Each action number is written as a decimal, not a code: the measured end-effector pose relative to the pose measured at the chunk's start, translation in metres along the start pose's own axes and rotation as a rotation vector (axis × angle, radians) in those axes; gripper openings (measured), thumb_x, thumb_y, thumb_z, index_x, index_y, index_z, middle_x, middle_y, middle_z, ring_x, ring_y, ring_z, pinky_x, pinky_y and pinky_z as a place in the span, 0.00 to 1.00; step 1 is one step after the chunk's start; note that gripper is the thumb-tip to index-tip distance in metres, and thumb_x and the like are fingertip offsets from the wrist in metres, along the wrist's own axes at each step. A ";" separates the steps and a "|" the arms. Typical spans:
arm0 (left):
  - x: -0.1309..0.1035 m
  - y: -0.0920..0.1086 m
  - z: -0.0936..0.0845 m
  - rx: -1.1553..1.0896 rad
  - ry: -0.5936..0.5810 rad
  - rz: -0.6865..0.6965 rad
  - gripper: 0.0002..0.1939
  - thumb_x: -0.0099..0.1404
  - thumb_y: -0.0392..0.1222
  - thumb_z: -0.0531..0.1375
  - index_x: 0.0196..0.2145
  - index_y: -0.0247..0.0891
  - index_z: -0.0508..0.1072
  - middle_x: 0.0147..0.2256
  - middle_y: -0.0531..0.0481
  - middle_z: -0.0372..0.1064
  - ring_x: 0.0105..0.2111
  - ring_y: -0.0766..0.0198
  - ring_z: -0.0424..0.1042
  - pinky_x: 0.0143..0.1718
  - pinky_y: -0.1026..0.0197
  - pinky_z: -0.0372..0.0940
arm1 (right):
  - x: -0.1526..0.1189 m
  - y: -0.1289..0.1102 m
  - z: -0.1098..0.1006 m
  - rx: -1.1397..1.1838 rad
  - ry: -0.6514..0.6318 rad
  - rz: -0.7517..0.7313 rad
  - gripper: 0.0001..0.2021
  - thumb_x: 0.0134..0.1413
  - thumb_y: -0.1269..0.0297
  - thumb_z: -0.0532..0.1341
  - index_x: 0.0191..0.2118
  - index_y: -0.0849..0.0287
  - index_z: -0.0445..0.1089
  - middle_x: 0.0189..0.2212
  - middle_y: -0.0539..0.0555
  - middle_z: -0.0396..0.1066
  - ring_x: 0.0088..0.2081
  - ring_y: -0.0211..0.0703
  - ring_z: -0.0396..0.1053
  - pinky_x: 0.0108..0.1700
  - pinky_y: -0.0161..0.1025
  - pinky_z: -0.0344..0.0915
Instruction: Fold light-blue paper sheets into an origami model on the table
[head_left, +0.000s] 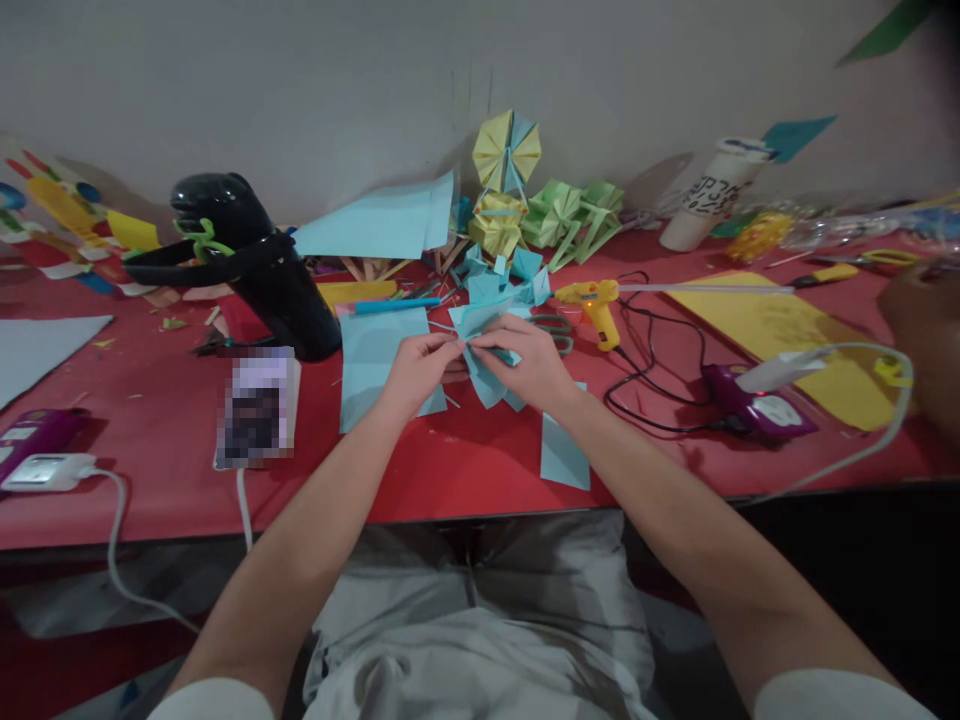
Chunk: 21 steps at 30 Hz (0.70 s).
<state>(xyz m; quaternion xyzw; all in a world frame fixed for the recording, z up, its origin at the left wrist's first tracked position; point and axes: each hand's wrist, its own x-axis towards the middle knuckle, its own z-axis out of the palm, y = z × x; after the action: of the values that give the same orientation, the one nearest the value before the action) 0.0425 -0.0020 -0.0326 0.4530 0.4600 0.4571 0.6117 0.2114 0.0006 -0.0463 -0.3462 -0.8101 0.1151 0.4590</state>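
In the middle of the table, my left hand and my right hand meet on a folded light-blue paper. Both hands are closed, with thumbs and fingertips pinching it from either side. Parts of the paper fan out above and below my fingers, and my fingers hide its centre. Under my left hand lies a flat blue sheet. A small blue paper piece lies beneath my right forearm. Just beyond my hands are folded blue paper pieces and the grey-green handles of scissors.
A yellow glue gun stands to the right, its black cable running to a purple power socket. On the left are a leaning black bottle and a phone on a white cable. Yellow-and-blue paper fans stand by the wall. Another person's hand is far right.
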 end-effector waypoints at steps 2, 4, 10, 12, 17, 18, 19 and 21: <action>0.001 -0.001 -0.001 -0.016 -0.013 0.003 0.09 0.54 0.42 0.66 0.28 0.33 0.74 0.25 0.49 0.72 0.30 0.62 0.74 0.41 0.51 0.73 | 0.000 0.001 0.000 -0.003 0.014 -0.019 0.08 0.60 0.63 0.58 0.38 0.54 0.75 0.35 0.55 0.72 0.39 0.44 0.70 0.43 0.44 0.68; 0.002 -0.003 -0.003 -0.030 -0.033 0.016 0.10 0.53 0.43 0.67 0.29 0.33 0.75 0.26 0.49 0.72 0.30 0.62 0.74 0.41 0.50 0.73 | 0.000 0.001 0.000 -0.002 0.027 -0.041 0.09 0.60 0.63 0.58 0.39 0.54 0.76 0.35 0.55 0.72 0.39 0.44 0.70 0.42 0.44 0.68; 0.008 -0.008 -0.008 -0.032 -0.061 0.053 0.14 0.52 0.47 0.68 0.31 0.33 0.76 0.28 0.48 0.74 0.31 0.62 0.74 0.41 0.52 0.72 | -0.001 0.003 0.001 -0.041 0.021 -0.060 0.09 0.61 0.62 0.57 0.40 0.52 0.76 0.37 0.55 0.71 0.41 0.44 0.69 0.43 0.45 0.68; 0.008 -0.007 -0.008 -0.029 -0.054 0.062 0.15 0.52 0.49 0.68 0.31 0.33 0.76 0.27 0.48 0.73 0.30 0.62 0.74 0.41 0.53 0.72 | -0.001 0.003 0.002 -0.050 0.020 -0.078 0.10 0.61 0.62 0.57 0.41 0.52 0.76 0.38 0.55 0.71 0.41 0.45 0.69 0.43 0.45 0.68; 0.005 -0.005 -0.005 -0.010 -0.046 0.116 0.19 0.52 0.53 0.67 0.30 0.33 0.74 0.28 0.48 0.73 0.30 0.62 0.74 0.39 0.55 0.72 | -0.002 0.004 0.002 -0.087 0.028 -0.131 0.09 0.61 0.63 0.57 0.41 0.53 0.76 0.40 0.56 0.70 0.43 0.45 0.68 0.45 0.45 0.67; 0.005 -0.005 -0.005 -0.007 -0.038 0.136 0.19 0.52 0.53 0.68 0.30 0.33 0.74 0.27 0.48 0.73 0.30 0.63 0.74 0.39 0.56 0.72 | -0.002 0.004 0.002 -0.104 0.025 -0.137 0.09 0.61 0.63 0.57 0.41 0.53 0.75 0.40 0.56 0.70 0.43 0.45 0.67 0.45 0.46 0.67; 0.005 -0.005 -0.004 -0.007 -0.029 0.154 0.19 0.51 0.53 0.68 0.29 0.33 0.74 0.27 0.49 0.73 0.29 0.63 0.73 0.37 0.56 0.72 | -0.002 0.003 0.002 -0.123 0.019 -0.143 0.10 0.62 0.62 0.57 0.41 0.53 0.75 0.40 0.56 0.70 0.43 0.45 0.67 0.45 0.46 0.67; 0.005 -0.005 -0.004 -0.008 0.000 0.171 0.17 0.50 0.51 0.68 0.28 0.33 0.74 0.26 0.50 0.72 0.28 0.64 0.73 0.35 0.58 0.71 | -0.002 0.002 0.003 -0.160 0.000 -0.161 0.11 0.62 0.62 0.56 0.44 0.55 0.75 0.42 0.58 0.70 0.44 0.47 0.66 0.46 0.47 0.66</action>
<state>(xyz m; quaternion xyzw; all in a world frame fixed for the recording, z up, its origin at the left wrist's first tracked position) 0.0398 0.0028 -0.0390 0.4881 0.4180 0.5095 0.5722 0.2110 0.0008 -0.0504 -0.3154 -0.8419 0.0130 0.4376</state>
